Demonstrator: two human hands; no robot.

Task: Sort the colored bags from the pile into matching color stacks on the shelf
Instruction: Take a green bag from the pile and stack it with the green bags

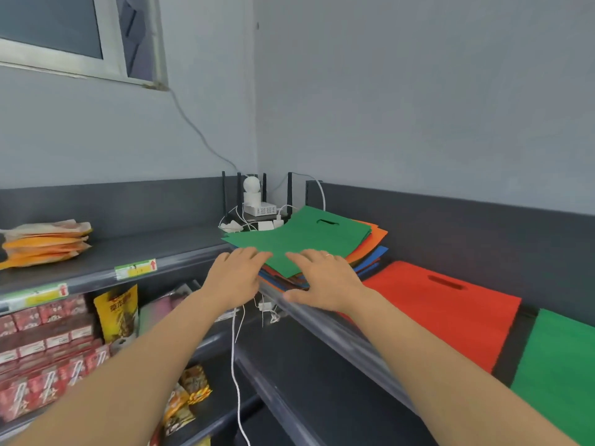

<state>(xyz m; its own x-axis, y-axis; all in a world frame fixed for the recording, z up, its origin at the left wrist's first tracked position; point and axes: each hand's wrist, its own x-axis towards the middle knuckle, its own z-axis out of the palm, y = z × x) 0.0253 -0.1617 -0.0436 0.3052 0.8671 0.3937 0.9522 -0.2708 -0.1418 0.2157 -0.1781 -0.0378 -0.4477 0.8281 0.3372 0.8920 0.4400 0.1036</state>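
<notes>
Now your left hand (236,278) and right hand (325,278) both rest flat, fingers straight, on the near edge of the green bag (299,236) topping the mixed pile (373,252) at the shelf (154,247) corner, a red bag (434,312) and a second green bag (561,365) lying rightward.

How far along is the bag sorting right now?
Begun: a red bag and a far-right green bag lie apart on the shelf. In hand: left hand and right hand rest on the pile's top green bag. Left: orange bags, blue bags and others beneath it, unsorted.
</notes>
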